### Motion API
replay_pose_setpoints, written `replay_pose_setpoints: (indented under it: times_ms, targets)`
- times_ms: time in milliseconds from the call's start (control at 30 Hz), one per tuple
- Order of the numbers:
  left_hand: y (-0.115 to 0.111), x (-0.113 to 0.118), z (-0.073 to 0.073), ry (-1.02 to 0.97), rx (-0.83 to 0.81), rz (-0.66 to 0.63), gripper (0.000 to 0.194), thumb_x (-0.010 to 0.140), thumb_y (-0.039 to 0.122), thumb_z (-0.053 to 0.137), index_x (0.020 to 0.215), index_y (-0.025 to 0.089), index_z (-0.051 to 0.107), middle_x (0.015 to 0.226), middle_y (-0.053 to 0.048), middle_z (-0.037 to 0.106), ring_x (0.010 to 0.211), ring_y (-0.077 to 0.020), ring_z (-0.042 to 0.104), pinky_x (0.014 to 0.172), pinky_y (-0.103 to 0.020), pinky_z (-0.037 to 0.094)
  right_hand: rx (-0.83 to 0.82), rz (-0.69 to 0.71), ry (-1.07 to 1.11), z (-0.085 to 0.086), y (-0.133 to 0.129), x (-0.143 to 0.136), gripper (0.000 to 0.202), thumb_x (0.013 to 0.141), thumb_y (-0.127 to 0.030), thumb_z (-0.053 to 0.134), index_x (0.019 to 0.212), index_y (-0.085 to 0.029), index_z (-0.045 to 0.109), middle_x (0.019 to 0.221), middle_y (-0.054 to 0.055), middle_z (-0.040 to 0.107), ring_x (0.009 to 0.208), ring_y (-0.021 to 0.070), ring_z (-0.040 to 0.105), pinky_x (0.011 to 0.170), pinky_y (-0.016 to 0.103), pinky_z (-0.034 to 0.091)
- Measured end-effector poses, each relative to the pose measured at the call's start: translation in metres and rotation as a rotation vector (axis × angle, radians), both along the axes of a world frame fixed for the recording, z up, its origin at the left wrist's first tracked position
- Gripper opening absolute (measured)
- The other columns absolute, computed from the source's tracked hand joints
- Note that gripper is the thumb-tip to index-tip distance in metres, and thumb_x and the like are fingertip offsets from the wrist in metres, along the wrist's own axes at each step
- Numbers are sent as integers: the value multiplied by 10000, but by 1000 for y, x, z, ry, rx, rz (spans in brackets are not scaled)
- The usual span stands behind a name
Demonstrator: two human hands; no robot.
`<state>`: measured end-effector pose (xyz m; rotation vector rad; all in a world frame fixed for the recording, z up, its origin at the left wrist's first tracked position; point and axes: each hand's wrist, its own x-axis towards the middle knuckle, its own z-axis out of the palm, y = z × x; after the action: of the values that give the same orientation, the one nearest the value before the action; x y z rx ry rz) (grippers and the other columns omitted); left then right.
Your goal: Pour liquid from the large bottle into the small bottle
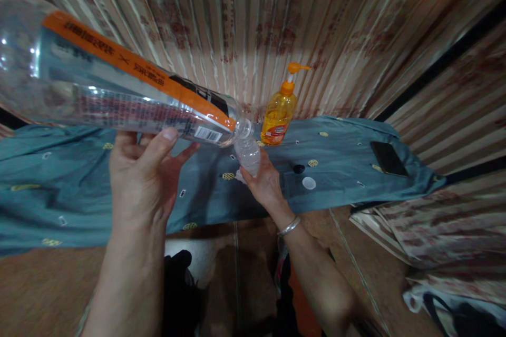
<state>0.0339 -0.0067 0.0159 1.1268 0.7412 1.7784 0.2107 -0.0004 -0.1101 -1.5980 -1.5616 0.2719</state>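
My left hand [148,174] grips a large clear plastic bottle [130,89] with an orange and grey label from below. The bottle lies almost level, its mouth tipped slightly down to the right. That mouth meets the top of a small clear plastic bottle [249,154], which leans a little to the left. Around the small bottle's lower part my right hand [264,179] is closed, a metal bangle on its wrist. Whether liquid runs between the two bottles I cannot tell. Just behind stands an orange pump bottle [279,116] with yellow-orange liquid.
A blue-green cloth with pineapple prints [340,152] covers the narrow table. On it lie a black cap [299,168], a white round lid [309,183] and a dark phone [389,158] at the right. A pleated curtain [237,26] hangs behind. Bags [454,305] are at the lower right.
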Motion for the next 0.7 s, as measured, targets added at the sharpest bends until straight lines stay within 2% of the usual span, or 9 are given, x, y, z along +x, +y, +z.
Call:
replay_pose_setpoints:
  times_ms: [200, 433, 700]
  targets:
    - [0, 1, 0, -4, -1, -2, 291, 643, 135, 803, 831, 263, 622, 1030, -3, 712, 1065, -269, 639, 855, -590, 569, -9, -6, 0, 2, 0, -1, 602, 814, -283, 673, 1347, -106, 455, 1231, 175, 663, 1105, 300, 658, 938, 421, 531]
    - [1, 2, 1, -28, -20, 18, 367, 596, 141, 821, 877, 293, 639, 1084, -2, 709, 1021, -246, 645, 814, -529, 597, -8, 9, 4, 3, 0, -1, 611, 826, -288, 664, 1367, -116, 439, 1254, 173, 654, 1125, 288, 653, 950, 413, 528]
    - [0, 2, 1, -32, -21, 20, 342, 589, 135, 821, 839, 266, 627, 1076, -7, 698, 1027, -252, 634, 828, -565, 581, -24, 11, 23, 4, 0, -1, 624, 801, -258, 690, 1355, -98, 452, 1264, 178, 651, 1145, 295, 646, 959, 408, 531]
